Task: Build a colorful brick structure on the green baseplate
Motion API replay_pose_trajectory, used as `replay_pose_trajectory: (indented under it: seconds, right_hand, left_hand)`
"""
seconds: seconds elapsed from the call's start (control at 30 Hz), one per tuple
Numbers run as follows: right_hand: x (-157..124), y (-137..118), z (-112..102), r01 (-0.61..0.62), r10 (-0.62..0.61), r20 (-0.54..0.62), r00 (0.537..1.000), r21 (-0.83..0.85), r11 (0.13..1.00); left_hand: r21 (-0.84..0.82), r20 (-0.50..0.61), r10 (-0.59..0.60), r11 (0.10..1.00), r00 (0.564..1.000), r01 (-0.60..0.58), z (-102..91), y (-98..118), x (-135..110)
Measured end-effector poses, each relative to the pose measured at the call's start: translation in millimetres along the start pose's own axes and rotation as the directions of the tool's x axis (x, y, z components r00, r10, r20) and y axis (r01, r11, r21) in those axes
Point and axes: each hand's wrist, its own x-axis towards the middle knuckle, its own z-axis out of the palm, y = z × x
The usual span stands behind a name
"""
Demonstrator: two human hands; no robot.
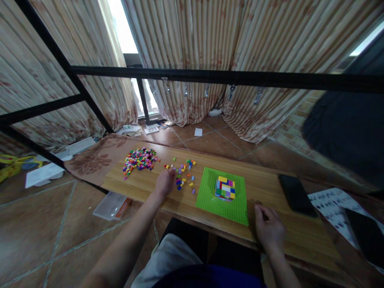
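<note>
My left hand [166, 183] is at the left edge of a loose scatter of small toy bricks [183, 169], its fingers pinched together. Whatever may be between those fingertips is too small to make out. A green baseplate [207, 200] lies to the right of the scatter. On it stands a block-shaped build of multicoloured bricks [225, 189], with white, yellow, blue and purple pieces on its upper face. Beside the plate's right edge, low over the tabletop, my right hand [270, 228] is loosely curled closed, with nothing visible in it.
A larger heap of mixed bricks [140, 159] covers the far left of the wooden table [264, 188]. At right lie a black phone [295, 195] and a printed sheet [330, 204]. A black metal bar [195, 75] crosses beyond the table. A clear plastic container [109, 205] sits below, left.
</note>
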Motion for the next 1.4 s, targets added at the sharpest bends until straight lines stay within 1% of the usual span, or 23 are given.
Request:
replay_pose_trajectory:
  seconds: [0.13,0.3,0.4,0.47,0.53,0.57,0.6,0.63,0.67,0.7,0.73,0.77,0.8,0.83,0.87,0.93,1.0,1.07,1.23,1.3,1.33,1.37,1.4]
  right_hand:
    - [1,0,-1,0.002,-0.002,0.011,1.0,0.001,1.0]
    - [0,-3,-3,-0.019,0.019,0.025,1.0,0.002,1.0]
    - [0,-3,-3,-0.021,0.021,0.033,0.999,0.008,1.0]
    - [0,-2,-2,-0.036,0.035,0.037,0.999,0.032,0.999]
    - [1,-2,-2,-0.072,0.069,0.04,0.997,0.075,0.995]
    - [2,-5,-3,-0.103,0.099,0.041,0.994,0.106,0.989]
    - [2,-10,-5,-0.14,0.135,0.046,0.99,0.146,0.979]
    - [2,-18,-8,-0.177,0.17,0.051,0.984,0.197,0.964]
    - [2,-29,-11,-0.215,0.205,0.064,0.977,0.251,0.944]
    - [2,-43,-16,-0.229,0.214,0.082,0.973,0.313,0.922]
    - [1,-58,-21,-0.219,0.202,0.084,0.976,0.378,0.9]
    - [0,-75,-26,-0.187,0.151,0.116,0.982,0.433,0.882]
    - [0,-90,-30,-0.143,0.069,0.169,0.983,0.476,0.868]
    - [-1,-105,-35,-0.101,-0.018,0.223,0.975,0.511,0.854]
    - [-2,-117,-38,-0.07,-0.092,0.268,0.959,0.539,0.84]
    - [-3,-131,-43,-0.038,-0.163,0.295,0.941,0.572,0.819]
    - [-4,-134,-44,-0.023,-0.178,0.28,0.943,0.589,0.808]
    - [-4,-130,-44,-0.004,-0.186,0.259,0.948,0.593,0.805]
    - [-7,-120,-46,0.049,-0.22,0.226,0.949,0.585,0.81]
    - [-5,-118,-45,0.057,-0.222,0.217,0.951,0.58,0.812]
    - [-2,-117,-44,0.054,-0.215,0.215,0.953,0.575,0.816]
    - [2,-115,-43,0.044,-0.198,0.213,0.957,0.567,0.823]
    - [8,-112,-40,0.026,-0.172,0.211,0.962,0.556,0.83]
  left_hand:
    - [-0.002,0.012,0.039,0.999,0.999,-0.039,1.6,3,6]
    - [0.06,0.045,0.062,0.996,0.997,-0.065,1.6,11,9]
    - [0.045,0.02,0.05,0.998,0.999,-0.051,-1.4,13,9]
    - [-0.042,-0.023,0.032,0.999,0.999,-0.033,-5.7,15,8]
    - [-0.245,-0.066,-0.006,0.97,0.998,-0.011,-10.6,20,3]
    - [-0.388,-0.069,-0.024,0.922,0.997,-0.005,-12.8,25,-2]
    - [-0.542,-0.05,-0.037,0.84,0.998,0.004,-14.4,32,-8]
    - [-0.69,-0.011,-0.031,0.723,0.999,0.015,-15.3,41,-16]
    - [-0.808,0.059,0.017,0.589,0.998,0.037,-15.5,52,-27]
    - [-0.885,0.136,0.053,0.455,0.989,0.098,-15.1,64,-38]
    - [-0.923,0.23,0.081,0.333,0.97,0.192,-14.3,76,-50]
    - [-0.932,0.319,0.087,0.211,0.944,0.296,-13.1,89,-61]
    - [-0.913,0.407,0.107,0.091,0.907,0.398,-11.8,101,-71]
    - [-0.868,0.489,0.145,-0.01,0.86,0.496,-10.5,112,-80]
    - [-0.817,0.547,0.183,-0.095,0.817,0.568,-9.3,121,-87]
    - [-0.72,0.613,0.252,-0.213,0.749,0.661,-7.2,135,-94]
    - [-0.651,0.642,0.3,-0.273,0.706,0.708,-5.0,143,-96]
    - [-0.607,0.654,0.337,-0.3,0.677,0.736,-2.0,146,-95]
    - [-0.544,0.655,0.414,-0.322,0.632,0.775,6.9,150,-95]
    - [-0.559,0.654,0.407,-0.308,0.638,0.77,7.4,153,-96]
    - [-0.586,0.653,0.385,-0.289,0.652,0.757,6.4,155,-96]
    - [-0.63,0.648,0.349,-0.254,0.677,0.734,4.9,156,-96]
    - [-0.693,0.63,0.297,-0.202,0.718,0.692,3.0,157,-94]
